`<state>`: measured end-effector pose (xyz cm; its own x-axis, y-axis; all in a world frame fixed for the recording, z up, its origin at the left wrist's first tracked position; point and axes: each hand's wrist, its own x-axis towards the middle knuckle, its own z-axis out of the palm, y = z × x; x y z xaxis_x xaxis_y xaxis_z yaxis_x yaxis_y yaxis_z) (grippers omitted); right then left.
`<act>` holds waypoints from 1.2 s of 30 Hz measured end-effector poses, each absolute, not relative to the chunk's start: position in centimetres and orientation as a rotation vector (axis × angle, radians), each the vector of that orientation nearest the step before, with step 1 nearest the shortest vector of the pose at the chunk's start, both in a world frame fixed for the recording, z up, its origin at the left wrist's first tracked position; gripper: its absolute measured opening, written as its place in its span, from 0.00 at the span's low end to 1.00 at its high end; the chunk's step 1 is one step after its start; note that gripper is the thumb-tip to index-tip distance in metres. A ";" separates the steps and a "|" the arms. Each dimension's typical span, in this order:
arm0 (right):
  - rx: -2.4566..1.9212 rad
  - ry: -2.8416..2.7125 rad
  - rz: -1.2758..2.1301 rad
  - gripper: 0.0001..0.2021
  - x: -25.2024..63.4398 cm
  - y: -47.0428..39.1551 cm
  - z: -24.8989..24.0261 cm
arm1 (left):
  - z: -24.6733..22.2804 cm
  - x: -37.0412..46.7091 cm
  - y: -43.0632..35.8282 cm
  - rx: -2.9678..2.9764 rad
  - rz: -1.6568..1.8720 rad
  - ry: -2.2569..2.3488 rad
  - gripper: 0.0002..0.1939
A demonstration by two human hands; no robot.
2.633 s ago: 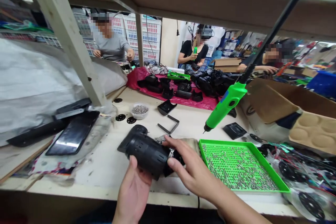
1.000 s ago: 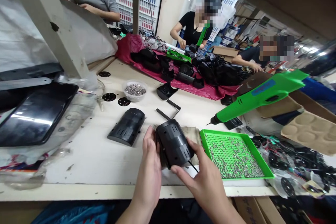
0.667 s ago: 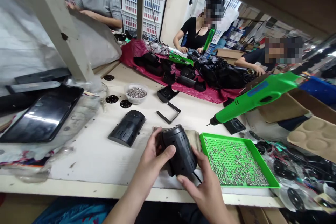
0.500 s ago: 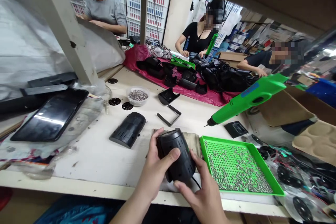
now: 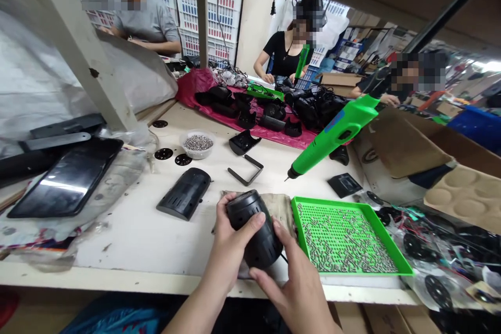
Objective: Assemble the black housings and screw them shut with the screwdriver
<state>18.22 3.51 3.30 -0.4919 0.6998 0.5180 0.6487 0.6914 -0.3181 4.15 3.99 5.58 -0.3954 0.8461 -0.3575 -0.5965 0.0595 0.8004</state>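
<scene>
We hold a black housing point(image 5: 256, 229) between both hands, above the near middle of the white worktable point(image 5: 136, 235), in front of the folded cloth point(image 5: 279, 206). It is rounded like a short barrel and tilted, its capped upper end leaning to our left; the surface is dark plastic with a soft sheen, a seam ring below the cap and narrow slots cut in the side. A thin black cable point(image 5: 284, 258) shows by its lower right side. Our left hand point(image 5: 230, 242) is closed around it, thumb laid across the face and fingers curled over the upper left side. Our right hand point(image 5: 293, 276) is partly curled, cupping the lower end between thumb and forefinger; we cannot tell how its other fingers lie. To the left we see a slotted half shell point(image 5: 185, 193), a match in colour and finish. The green screwdriver point(image 5: 332, 138) hangs at a slant above the table, with a blue patch on its body whose content we cannot read. The open carton point(image 5: 410, 151) at the right carries a dark round mark, also unclear, and the print on the stacked boxes point(image 5: 348, 52) behind is too small for us to make out.
</scene>
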 end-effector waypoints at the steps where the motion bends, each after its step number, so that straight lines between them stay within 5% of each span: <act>1: -1.034 -2.273 0.102 0.29 18.1 3.5 3.5 | 5.6 4.0 4.0 0.296 1.595 1.164 0.34; 24: -1.174 -2.369 0.363 0.28 18.5 4.5 5.5 | 6.3 3.0 5.2 0.210 1.480 1.151 0.32; 31: -1.123 -2.504 0.326 0.32 18.8 4.8 5.2 | 6.5 3.2 5.7 0.178 1.472 1.157 0.30; 36: -1.143 -2.483 0.162 0.47 18.1 4.6 3.5 | 6.6 3.9 6.0 0.106 1.506 1.193 0.27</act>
